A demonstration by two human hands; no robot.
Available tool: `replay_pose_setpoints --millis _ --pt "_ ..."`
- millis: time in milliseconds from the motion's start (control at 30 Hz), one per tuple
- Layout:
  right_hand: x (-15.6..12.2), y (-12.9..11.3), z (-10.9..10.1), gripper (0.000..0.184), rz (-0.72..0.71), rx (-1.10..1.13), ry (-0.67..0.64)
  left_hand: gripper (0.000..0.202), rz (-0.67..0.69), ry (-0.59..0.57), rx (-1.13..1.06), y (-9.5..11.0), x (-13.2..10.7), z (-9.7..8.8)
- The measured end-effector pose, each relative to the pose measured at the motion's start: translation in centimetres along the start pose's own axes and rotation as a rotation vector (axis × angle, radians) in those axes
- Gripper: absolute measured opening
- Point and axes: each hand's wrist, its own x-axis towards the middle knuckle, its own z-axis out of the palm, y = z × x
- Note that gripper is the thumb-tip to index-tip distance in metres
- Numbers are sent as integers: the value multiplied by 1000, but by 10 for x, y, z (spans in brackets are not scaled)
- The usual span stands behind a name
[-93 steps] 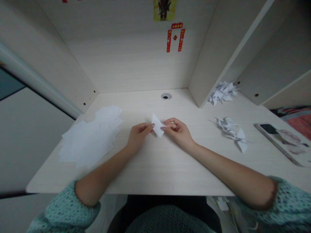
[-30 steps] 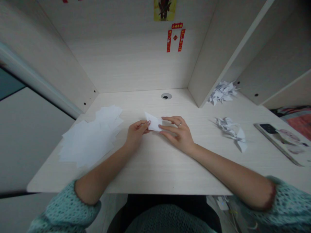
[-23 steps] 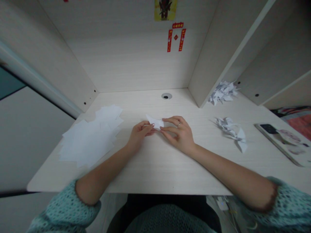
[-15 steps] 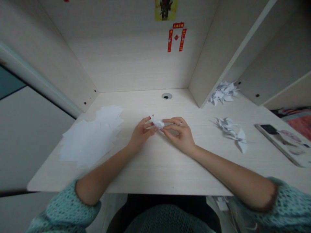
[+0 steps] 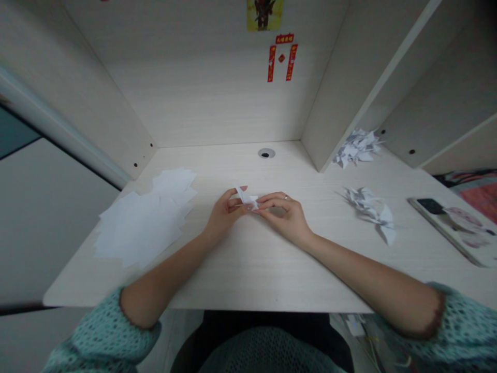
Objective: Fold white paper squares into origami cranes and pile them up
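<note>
A small folded piece of white paper is pinched between both hands just above the pale wooden desk. My left hand grips its left side with thumb and fingertips closed. My right hand, a ring on one finger, holds the right side with the fingertips pressed together. Most of the paper is hidden by the fingers; only a narrow folded strip shows.
A loose spread of white paper sheets lies at the left. Folded paper figures lie at the right, with a further pile in the shelf compartment. A phone rests at the far right. A cable hole is at the back.
The paper piece was a broad flat shape held between the hands; it has been folded down narrower, and both hands have closed in on it at the same spot.
</note>
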Motion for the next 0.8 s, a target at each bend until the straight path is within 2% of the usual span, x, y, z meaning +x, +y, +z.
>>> replay_pose_setpoints --millis 333,567,800 --pt "1 0 -1 6 -25 47 -22 56 26 -8 11 -1 1 -4" --pt "-1 -3 -5 6 -92 -4 -38 54 15 -17 4 -2 2 -4" --pt "-4 -2 -5 8 -74 -62 -18 49 29 -31 -17 0 2 -2"
